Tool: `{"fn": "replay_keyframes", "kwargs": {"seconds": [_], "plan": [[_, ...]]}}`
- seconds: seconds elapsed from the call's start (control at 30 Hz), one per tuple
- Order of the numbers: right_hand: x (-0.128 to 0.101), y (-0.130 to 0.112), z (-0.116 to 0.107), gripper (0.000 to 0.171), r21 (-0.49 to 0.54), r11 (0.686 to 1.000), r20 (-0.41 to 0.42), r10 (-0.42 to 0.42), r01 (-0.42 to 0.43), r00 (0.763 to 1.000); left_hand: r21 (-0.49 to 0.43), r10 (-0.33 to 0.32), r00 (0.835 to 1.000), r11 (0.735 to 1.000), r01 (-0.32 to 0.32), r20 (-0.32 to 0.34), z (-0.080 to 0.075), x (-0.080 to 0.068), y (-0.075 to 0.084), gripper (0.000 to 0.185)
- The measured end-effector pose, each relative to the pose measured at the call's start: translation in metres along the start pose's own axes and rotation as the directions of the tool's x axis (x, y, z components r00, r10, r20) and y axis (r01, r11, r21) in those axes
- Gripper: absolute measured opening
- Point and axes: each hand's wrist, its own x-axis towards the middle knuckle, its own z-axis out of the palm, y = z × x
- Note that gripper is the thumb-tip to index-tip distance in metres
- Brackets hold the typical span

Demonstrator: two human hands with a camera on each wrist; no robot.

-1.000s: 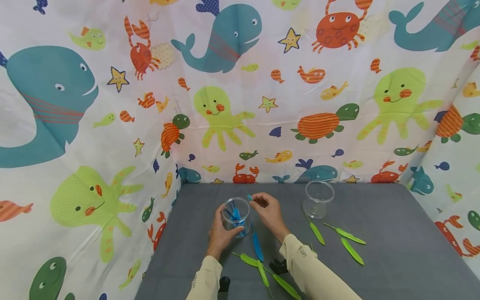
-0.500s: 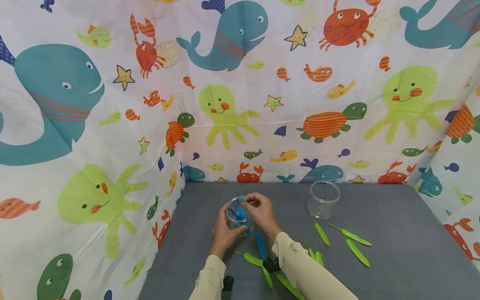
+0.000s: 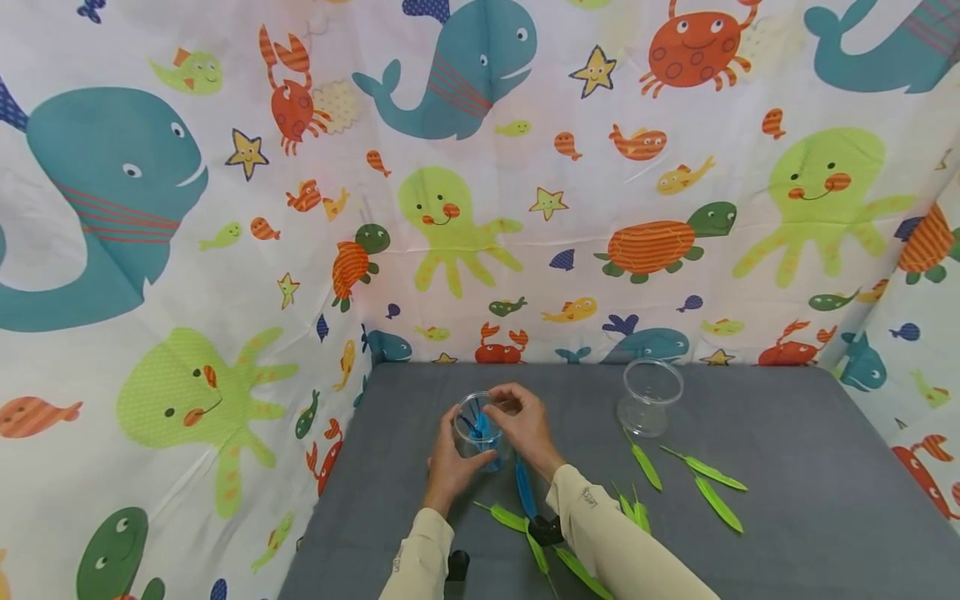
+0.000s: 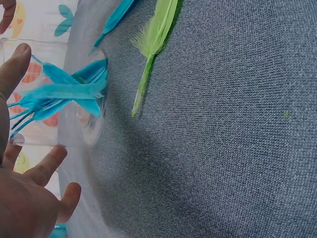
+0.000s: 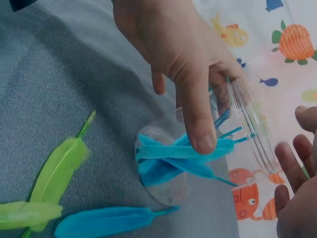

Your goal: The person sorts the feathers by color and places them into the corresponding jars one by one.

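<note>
Holding clear cup (image 3: 477, 433) w/ blue feathers (image 5: 173, 158) on grey worktop (image 3: 750, 433): left hand (image 3: 448, 467) curled round it, right hand (image 3: 525, 421) over rim, grip unclear. Light cup could tip, spilling feathers.

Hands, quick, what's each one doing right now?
Left hand: holds the clear cup of blue feathers.
Right hand: fingers over the rim, grip unclear.
</note>
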Motion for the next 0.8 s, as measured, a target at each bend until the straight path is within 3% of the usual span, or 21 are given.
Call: {"fn": "replay_keyframes", "kwargs": {"seconds": [0.2, 0.37, 0.53, 0.67, 0.8], "plan": [[-0.007, 0.007, -0.016, 0.027, 0.026, 0.999, -0.056, -0.033, 0.034, 0.998, -0.005, 0.009, 1.0, 1.0, -0.009, -0.009, -0.002, -0.002, 0.003, 0.1], [-0.017, 0.026, -0.032, 0.028, -0.046, 0.998, -0.081, -0.052, 0.049, 0.995, 0.002, 0.002, 1.0, 1.0, -0.002, -0.007, -0.002, -0.003, 0.004, 0.1], [-0.028, 0.047, -0.044, 0.033, -0.142, 0.986, -0.054, -0.095, 0.087, 0.994, 0.012, -0.004, 1.0, 1.0, 0.004, -0.01, -0.001, -0.002, 0.002, 0.102], [-0.038, 0.061, -0.048, 0.038, -0.277, 0.957, -0.02, -0.093, 0.084, 0.995, 0.002, -0.003, 1.0, 1.0, 0.003, -0.012, -0.001, -0.002, 0.001, 0.101], [-0.047, 0.074, -0.05, 0.041, -0.43, 0.9, 0.029, -0.065, 0.072, 0.997, 0.001, -0.009, 1.0, 1.0, 0.009, -0.003, -0.001, -0.002, 0.003, 0.102]]}}
